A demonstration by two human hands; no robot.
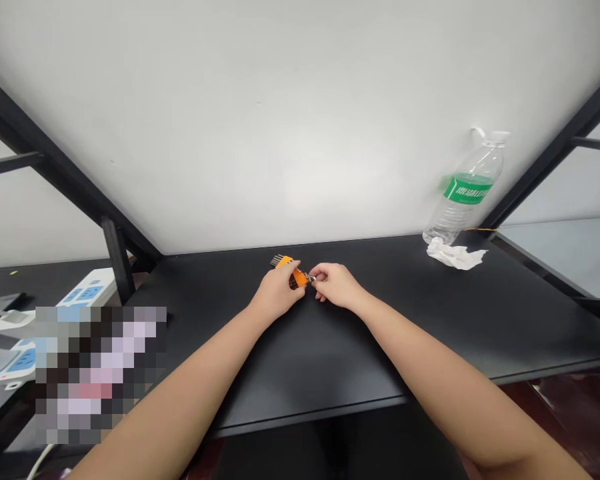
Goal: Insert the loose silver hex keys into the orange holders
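An orange holder (298, 275) with several thin metal rods, which look like drill bits or hex keys, lies tilted just over the black tabletop (300, 360). My left hand (277, 290) is closed round it, thumb and fingers on its sides. The rods' ends (277, 260) stick out at its upper left. At the opposite end my right hand (336, 283) pinches a small metal piece (312, 278) between thumb and forefinger. Its exact kind is too small to make out, and my fingers cover part of it.
A clear plastic bottle (467, 190) with a green label stands at the back right, a crumpled white tissue (455, 255) in front of it. White power strips (87, 293) lie at the left beside a blurred-out patch. Black metal frame bars (117, 260) rise on both sides.
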